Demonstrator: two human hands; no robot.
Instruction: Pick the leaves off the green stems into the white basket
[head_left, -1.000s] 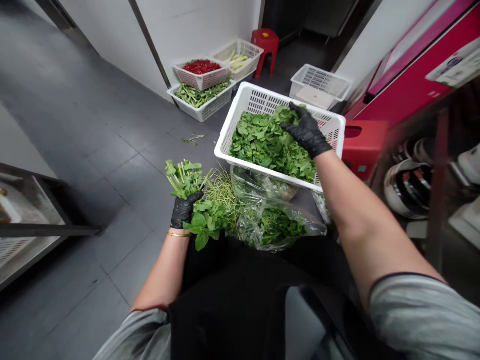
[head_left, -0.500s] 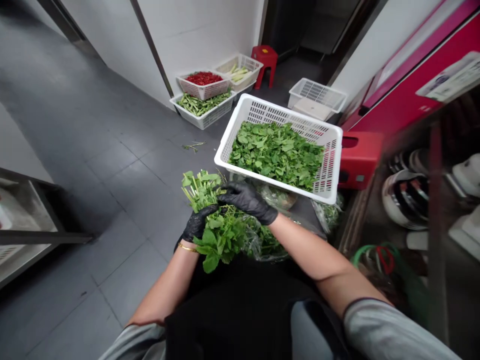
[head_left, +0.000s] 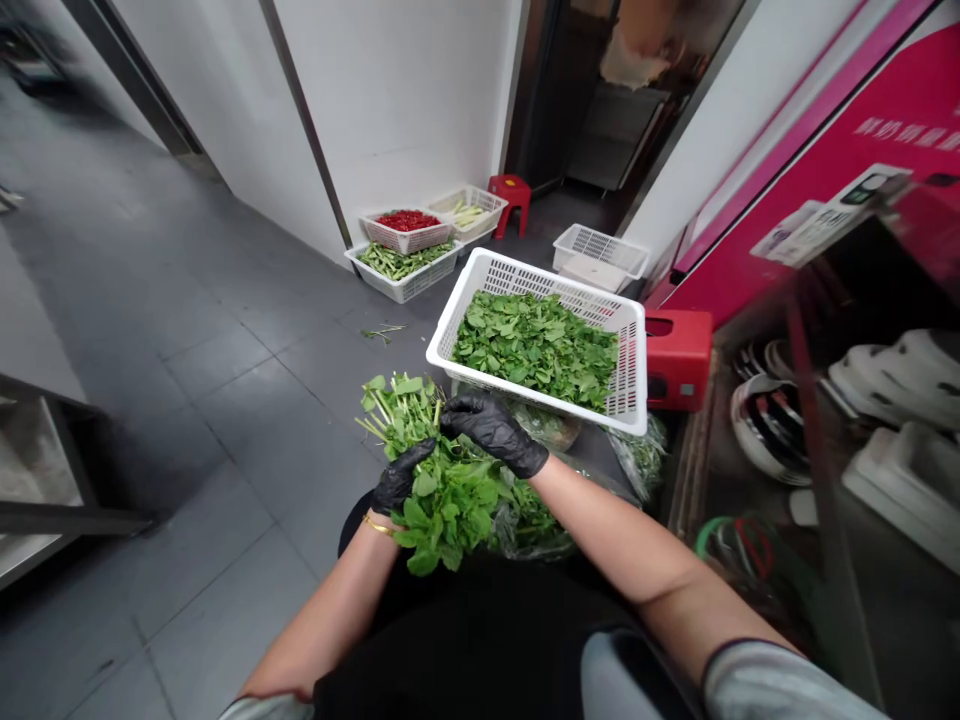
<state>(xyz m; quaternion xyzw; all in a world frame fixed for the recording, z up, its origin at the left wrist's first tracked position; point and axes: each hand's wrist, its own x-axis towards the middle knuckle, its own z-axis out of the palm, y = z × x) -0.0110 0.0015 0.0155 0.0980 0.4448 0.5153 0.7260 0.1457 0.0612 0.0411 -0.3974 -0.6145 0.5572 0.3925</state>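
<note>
Gripping from below, the left hand (head_left: 401, 478) in its black glove is closed around the middle of a bunch of greens (head_left: 442, 495), with a gold bracelet (head_left: 375, 524) showing at the wrist. The bunch is held above the lap, over a black apron (head_left: 480, 640). Its long axis runs away from the body: the cut stems (head_left: 390, 405) fan out at the far end and point up and a little left towards the grey floor (head_left: 225, 400), while the leafy end hangs down towards the apron.

Just to the right, the right hand (head_left: 491, 432), also gloved in black, lies on top of the bunch near the stem end. Its fingers are bent down onto the stems; whether this grip is pinched on a stem or only rests there cannot be told.

Under and beyond the hands lie clear plastic bags (head_left: 551, 425) with more greens inside. A white basket (head_left: 634, 345) sits over them, tilted and holding a layer of loose leaves (head_left: 536, 345). Touching its right side is a red stool (head_left: 679, 360).

Farther off, by the wall, stand baskets of green beans (head_left: 401, 265) and red chillies (head_left: 409, 222).
</note>
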